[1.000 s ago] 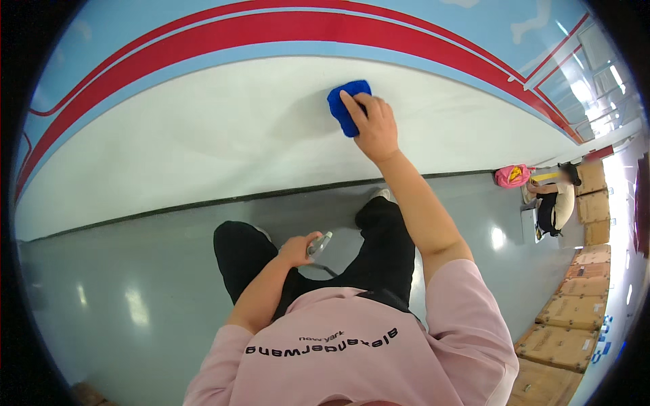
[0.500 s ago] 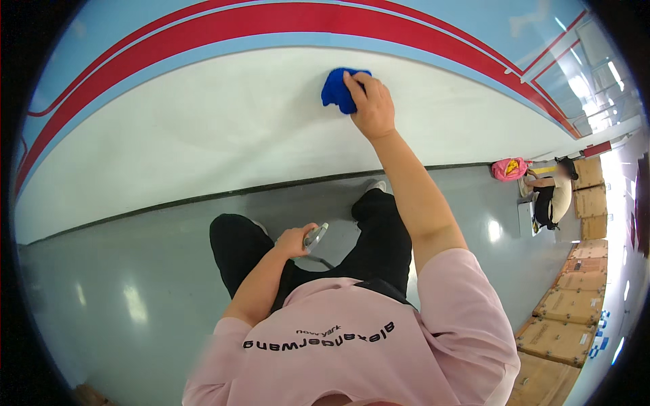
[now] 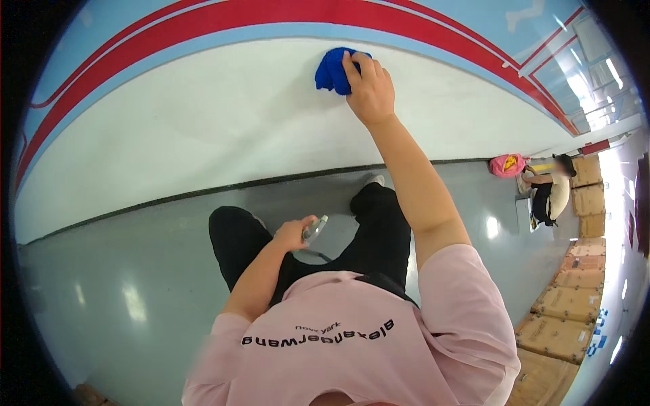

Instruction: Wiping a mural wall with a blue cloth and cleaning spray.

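My right hand [image 3: 371, 89] is closed on a bunched blue cloth [image 3: 334, 70]. The cloth lies against the upper part of the white wall panel [image 3: 203, 115], a little below the light blue and red band. Down between my knees, my left hand [image 3: 292, 234] grips a small translucent bottle [image 3: 314, 231] with a pale top. Part of the bottle is hidden behind my fingers, and it is held well away from the wall.
A red stripe [image 3: 284, 13] curves along the wall above the white panel. On the glossy grey floor [image 3: 135, 271], another person [image 3: 556, 193] crouches at the right beside a pink bag [image 3: 506, 165]. Wooden crates [image 3: 565, 304] line the right side.
My right hand has slid the blue cloth slightly upward along the white panel, nearer the light blue band. My left hand still holds the bottle in nearly the same place.
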`<state>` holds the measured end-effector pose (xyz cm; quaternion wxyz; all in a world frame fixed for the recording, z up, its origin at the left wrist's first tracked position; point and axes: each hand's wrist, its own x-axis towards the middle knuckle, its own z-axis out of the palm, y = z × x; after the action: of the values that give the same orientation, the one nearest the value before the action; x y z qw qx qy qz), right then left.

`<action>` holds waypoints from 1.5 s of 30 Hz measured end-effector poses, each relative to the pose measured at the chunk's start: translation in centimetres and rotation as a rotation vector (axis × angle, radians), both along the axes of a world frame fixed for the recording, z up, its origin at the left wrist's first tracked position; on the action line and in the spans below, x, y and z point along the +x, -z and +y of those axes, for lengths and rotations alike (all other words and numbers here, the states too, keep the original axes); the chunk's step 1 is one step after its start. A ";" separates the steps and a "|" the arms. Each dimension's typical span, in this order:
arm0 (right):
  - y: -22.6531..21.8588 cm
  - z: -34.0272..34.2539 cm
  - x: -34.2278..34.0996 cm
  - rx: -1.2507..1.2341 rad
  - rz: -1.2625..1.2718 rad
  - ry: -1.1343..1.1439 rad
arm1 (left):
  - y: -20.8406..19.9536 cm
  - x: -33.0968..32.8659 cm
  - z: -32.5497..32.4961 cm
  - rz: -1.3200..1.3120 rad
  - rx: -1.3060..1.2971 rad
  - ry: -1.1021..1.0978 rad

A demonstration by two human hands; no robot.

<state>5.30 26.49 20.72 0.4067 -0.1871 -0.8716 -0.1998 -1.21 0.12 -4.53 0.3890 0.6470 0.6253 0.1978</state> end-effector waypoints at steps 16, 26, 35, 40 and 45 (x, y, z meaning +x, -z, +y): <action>-2.1 0.9 -0.2 0.156 -0.093 0.019 | -1.9 0.1 0.2 0.004 -0.070 -0.021; -1.6 1.0 0.9 0.031 -0.410 0.145 | -2.1 0.4 -0.1 0.070 -0.074 -0.032; -1.8 1.2 -1.0 0.121 -0.220 -0.014 | -1.1 0.4 0.3 0.028 -0.016 -0.006; -1.9 3.4 1.9 0.143 -0.267 -0.056 | -0.9 0.2 -0.3 0.025 -0.021 -0.032; -2.5 9.0 11.7 0.196 -0.192 0.078 | -2.0 0.4 -0.2 0.026 -0.010 -0.073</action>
<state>17.05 35.52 23.18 0.3295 -0.1601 -0.8749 -0.3167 -0.81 -0.09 -2.57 0.3768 0.6241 0.6545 0.2003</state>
